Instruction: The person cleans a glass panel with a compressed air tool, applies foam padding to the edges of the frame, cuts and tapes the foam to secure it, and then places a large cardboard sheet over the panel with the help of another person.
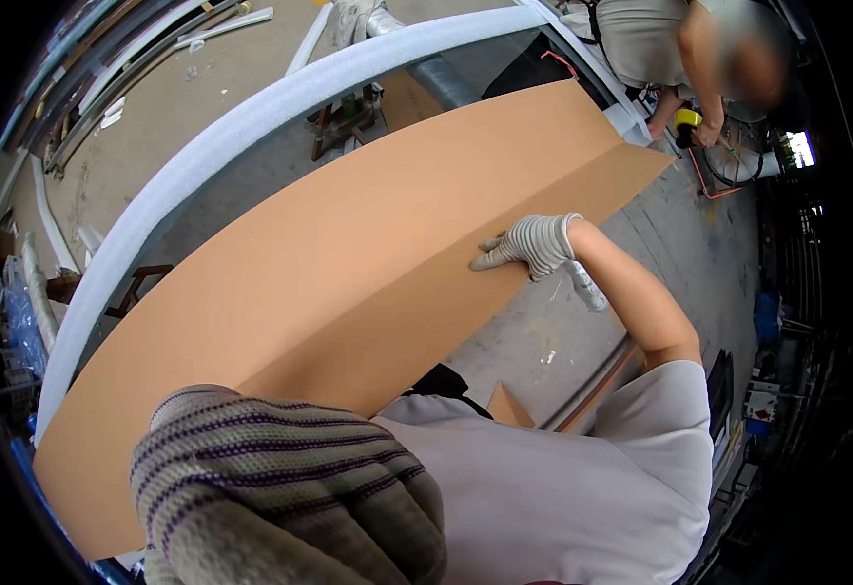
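1. Left hand [285, 478]: cannot tell its fingers' grip; leaning could crease the brown sheet [368, 224].
2. Right hand [534, 246]: fingers loosely bent on the flap [397, 331]; slipping might spring it.
3. Sheet lies inside the white frame's [241, 122] far edge; shoving could skew it.

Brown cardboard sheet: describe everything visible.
The brown cardboard sheet looks plain and smooth. A lengthwise crease divides it into a wide, lighter panel and a narrower, darker flap on the near side. It slants from lower left to upper right, its far edge looking bowed. The gloved right hand touches the flap; the gloved left hand hides part of the sheet, contact unclear. A white-wrapped frame runs beyond it.
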Demonstrator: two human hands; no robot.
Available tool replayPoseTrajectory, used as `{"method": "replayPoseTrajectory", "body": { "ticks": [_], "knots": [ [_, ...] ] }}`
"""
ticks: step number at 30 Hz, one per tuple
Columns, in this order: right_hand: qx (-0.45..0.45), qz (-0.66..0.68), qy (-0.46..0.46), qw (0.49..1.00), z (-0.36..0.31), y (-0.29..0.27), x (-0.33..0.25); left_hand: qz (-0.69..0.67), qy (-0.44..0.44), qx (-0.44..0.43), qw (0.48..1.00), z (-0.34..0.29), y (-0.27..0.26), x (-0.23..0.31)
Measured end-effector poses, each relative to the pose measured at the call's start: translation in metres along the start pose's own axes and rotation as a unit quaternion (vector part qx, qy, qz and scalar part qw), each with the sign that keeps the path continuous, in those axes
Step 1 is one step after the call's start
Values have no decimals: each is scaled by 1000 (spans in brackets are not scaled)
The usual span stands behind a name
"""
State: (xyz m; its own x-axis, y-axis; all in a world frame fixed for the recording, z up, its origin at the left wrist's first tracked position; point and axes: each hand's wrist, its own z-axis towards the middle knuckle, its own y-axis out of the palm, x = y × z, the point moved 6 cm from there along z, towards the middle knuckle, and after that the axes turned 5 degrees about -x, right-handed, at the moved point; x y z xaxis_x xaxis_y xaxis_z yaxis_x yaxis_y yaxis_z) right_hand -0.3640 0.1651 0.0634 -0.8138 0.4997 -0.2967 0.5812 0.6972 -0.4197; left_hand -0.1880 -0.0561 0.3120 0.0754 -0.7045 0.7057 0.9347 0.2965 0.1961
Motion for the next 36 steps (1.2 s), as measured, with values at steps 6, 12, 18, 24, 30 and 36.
{"method": "replayPoseTrajectory", "body": {
  "ticks": [6, 12, 18, 24, 30, 36],
  "knots": [
    [60, -83, -27, 994, -3, 14, -8, 4, -27, -40, 999, 41, 3, -23],
    [87, -131, -26, 987, -8, 19, -21, 22, -6, -1, 1000, 61, 13, -41],
    [130, -159, -23, 978, -8, 24, -19, 48, 8, 15, 999, 70, 21, -50],
    [125, -138, -12, 982, -9, 23, -20, 57, 14, 18, 998, 72, 23, -54],
    [151, -136, -6, 979, -8, 30, -15, 78, 22, 12, 997, 69, 24, -49],
    [135, -125, 10, 983, -15, 23, -20, 236, -10, 13, 972, 36, 17, -53]
  ]
}}
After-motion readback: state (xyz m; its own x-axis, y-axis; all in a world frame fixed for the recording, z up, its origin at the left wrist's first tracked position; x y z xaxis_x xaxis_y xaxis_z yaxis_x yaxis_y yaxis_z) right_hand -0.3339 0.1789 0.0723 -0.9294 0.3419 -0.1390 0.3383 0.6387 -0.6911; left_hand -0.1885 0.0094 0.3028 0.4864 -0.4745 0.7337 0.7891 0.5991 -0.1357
